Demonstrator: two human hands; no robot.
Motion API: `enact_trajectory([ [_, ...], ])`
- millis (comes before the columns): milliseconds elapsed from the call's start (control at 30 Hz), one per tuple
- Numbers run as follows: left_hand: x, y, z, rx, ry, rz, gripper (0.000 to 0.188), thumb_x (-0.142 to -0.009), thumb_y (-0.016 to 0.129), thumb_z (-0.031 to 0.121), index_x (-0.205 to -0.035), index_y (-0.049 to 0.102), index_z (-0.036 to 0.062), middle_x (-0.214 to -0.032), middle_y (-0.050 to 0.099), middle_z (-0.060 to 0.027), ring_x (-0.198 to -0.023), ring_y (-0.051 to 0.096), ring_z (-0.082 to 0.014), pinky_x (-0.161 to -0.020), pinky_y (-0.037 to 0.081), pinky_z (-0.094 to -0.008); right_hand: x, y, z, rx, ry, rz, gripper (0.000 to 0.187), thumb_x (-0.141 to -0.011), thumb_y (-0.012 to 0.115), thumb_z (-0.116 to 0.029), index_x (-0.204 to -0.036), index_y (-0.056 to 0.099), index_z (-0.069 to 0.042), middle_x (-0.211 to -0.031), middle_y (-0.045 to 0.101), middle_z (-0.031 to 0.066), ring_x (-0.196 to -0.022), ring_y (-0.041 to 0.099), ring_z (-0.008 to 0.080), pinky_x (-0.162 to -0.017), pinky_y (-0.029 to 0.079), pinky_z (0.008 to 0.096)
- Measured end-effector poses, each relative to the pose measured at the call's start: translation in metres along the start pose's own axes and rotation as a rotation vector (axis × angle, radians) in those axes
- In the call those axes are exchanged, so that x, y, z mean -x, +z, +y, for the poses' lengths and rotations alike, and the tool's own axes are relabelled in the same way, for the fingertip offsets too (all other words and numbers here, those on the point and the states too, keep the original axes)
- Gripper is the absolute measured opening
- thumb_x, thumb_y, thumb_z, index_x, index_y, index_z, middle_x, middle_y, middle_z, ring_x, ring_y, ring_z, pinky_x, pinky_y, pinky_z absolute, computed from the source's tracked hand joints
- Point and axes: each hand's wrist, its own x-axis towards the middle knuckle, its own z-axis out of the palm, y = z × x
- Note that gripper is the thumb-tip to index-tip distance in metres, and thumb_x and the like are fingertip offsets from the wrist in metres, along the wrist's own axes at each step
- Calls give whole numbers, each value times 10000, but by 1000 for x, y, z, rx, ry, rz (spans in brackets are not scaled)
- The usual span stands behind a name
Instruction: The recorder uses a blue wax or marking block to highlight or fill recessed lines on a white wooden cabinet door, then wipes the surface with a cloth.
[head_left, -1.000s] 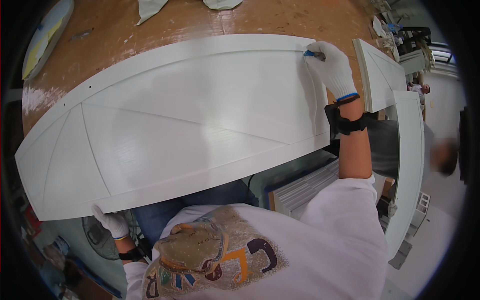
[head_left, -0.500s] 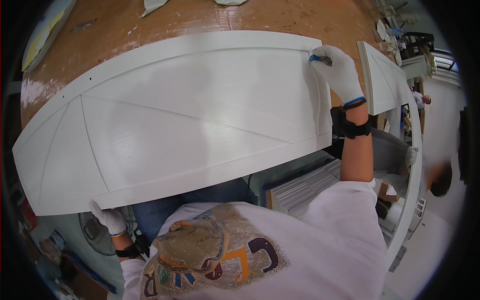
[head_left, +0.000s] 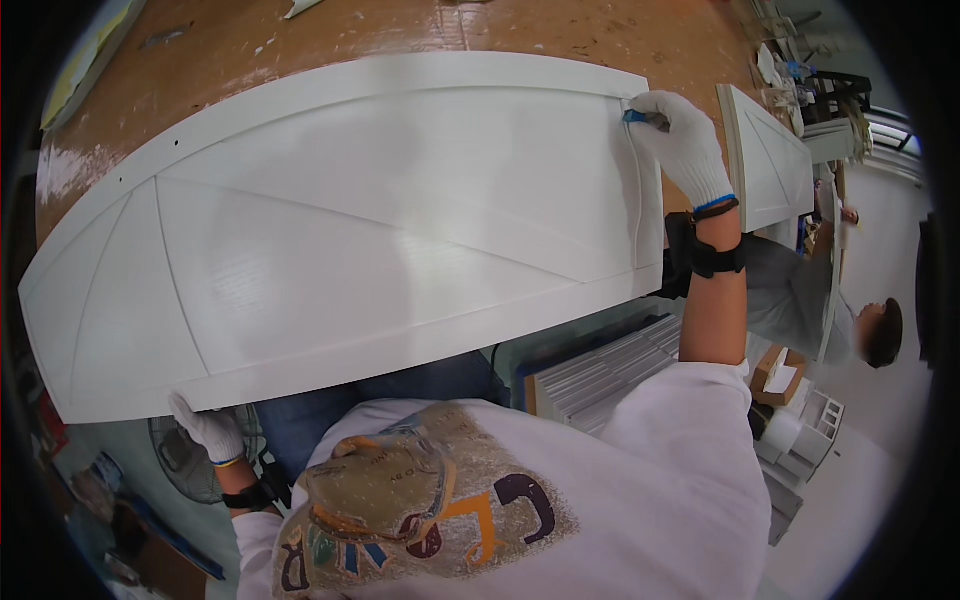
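Observation:
A long white panel (head_left: pixel 330 230) with grooved lines, like a cabinet door, lies on the brown worktable and juts over its near edge. My right hand (head_left: pixel 680 145), in a white knit glove, is closed on a small blue and grey piece (head_left: pixel 634 116). It presses that piece against the panel's far right corner, by the groove along the right end. At the near left edge, my gloved left hand (head_left: pixel 210 430) grips the panel. One digit lies over the rim and the other fingers are partly hidden beneath.
Another white panel (head_left: pixel 770 160) lies to the right. Grey strips (head_left: pixel 610 365) are stacked below the panel's near edge, and a fan (head_left: pixel 180 460) stands below left. At the right a co-worker (head_left: pixel 790 290) is near a cardboard box (head_left: pixel 778 375). The brown worktable (head_left: pixel 380 35) extends behind.
The panel appears slightly farther left and up in the picture. My right hand stays at the same corner. The co-worker has shifted, and the long white strip at the right has swung away.

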Motion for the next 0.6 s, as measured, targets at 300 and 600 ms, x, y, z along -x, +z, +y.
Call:
enact_trajectory([
  [300,-26,-36,-11,3,-60,-125,551,-918,543,423,-1371,352,175,-1327,431,-19,-1176,457,-200,-938,432,-400,4,5,16,-139,-59,72,222,-766,661,-90,-986,674,-56,-878,667,85,-811,644,186,-772,509,277],
  [600,-4,-4,0,-6,-27,-39,685,-915,545,439,-1449,228,150,-1436,334,-66,-1296,373,-259,-1041,361,-464,8,3,8,-62,-19,-2,226,-767,656,-95,-989,678,-56,-885,666,95,-798,645,194,-770,513,280],
])
